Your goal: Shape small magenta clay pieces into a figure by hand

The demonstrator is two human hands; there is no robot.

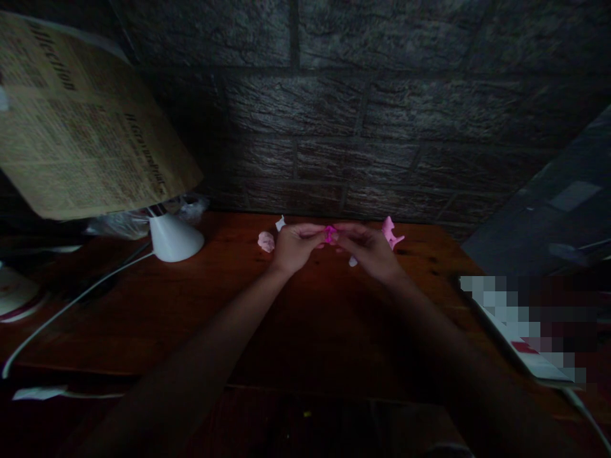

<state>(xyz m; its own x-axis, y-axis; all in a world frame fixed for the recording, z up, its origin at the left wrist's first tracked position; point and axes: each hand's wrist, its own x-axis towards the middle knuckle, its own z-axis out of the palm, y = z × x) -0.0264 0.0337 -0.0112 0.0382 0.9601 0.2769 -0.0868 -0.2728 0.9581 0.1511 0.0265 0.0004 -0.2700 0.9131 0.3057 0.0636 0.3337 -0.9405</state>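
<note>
Above the back part of the wooden table, my left hand (300,245) and my right hand (370,247) meet. Thumbs and fingers of both are pinched on a small magenta lump (330,234) that looks like modelling clay. A pale pink crumpled lump (266,242) lies left of my left hand, with a small white scrap (280,222) just behind that hand. To the right of my right hand is a brighter pink piece (391,234) of uneven, pointed shape. A small whitish bit (352,261) shows below my right fingers, its kind unclear.
A lamp with a newsprint shade (95,127) and white cone base (174,238) stands at the left; its white cord (81,296) crosses the table (229,318). Clear plastic (119,224) lies behind it. A dark brick wall (324,121) closes the back. A partly blurred-out flat device (515,331) sits at right.
</note>
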